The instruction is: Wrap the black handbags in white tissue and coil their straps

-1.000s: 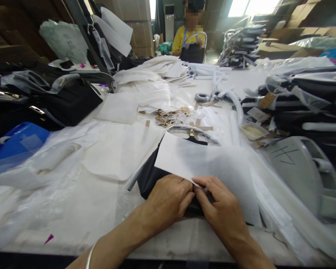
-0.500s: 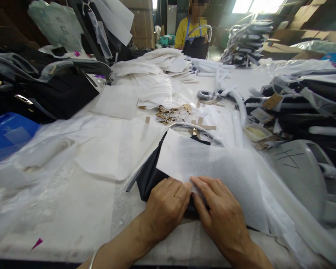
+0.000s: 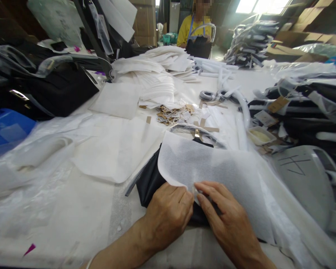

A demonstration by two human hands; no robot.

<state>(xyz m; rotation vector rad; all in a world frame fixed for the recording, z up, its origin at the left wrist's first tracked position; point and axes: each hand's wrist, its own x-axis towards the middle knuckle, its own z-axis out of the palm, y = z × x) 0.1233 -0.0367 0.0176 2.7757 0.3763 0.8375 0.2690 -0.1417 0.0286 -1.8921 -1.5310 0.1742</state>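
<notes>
A black handbag point(image 3: 149, 183) lies in front of me with its clasp and clear-wrapped handle point(image 3: 184, 129) pointing away. Over most of it spreads a thin white wrapping sheet point(image 3: 226, 168), whose near edge curls up. My left hand point(image 3: 169, 211) is closed at that near edge, fingers bent around the sheet. Close beside it, my right hand point(image 3: 226, 213) pinches the sheet between thumb and forefinger. The bag's lower side is partly hidden by both hands.
Beyond the bag lie string tags point(image 3: 173, 114) and a fanned stack of white sheets point(image 3: 156, 82). Black bags point(image 3: 64, 89) are heaped at left, with a blue bin point(image 3: 8, 130) below. A grey case point(image 3: 302, 179) stands at right. A person in yellow point(image 3: 189, 28) holds a bag across the table.
The sheet's left corner has curled back into a rounded fold, uncovering more of the bag's side. Both hands have shifted slightly towards me and to the right.
</notes>
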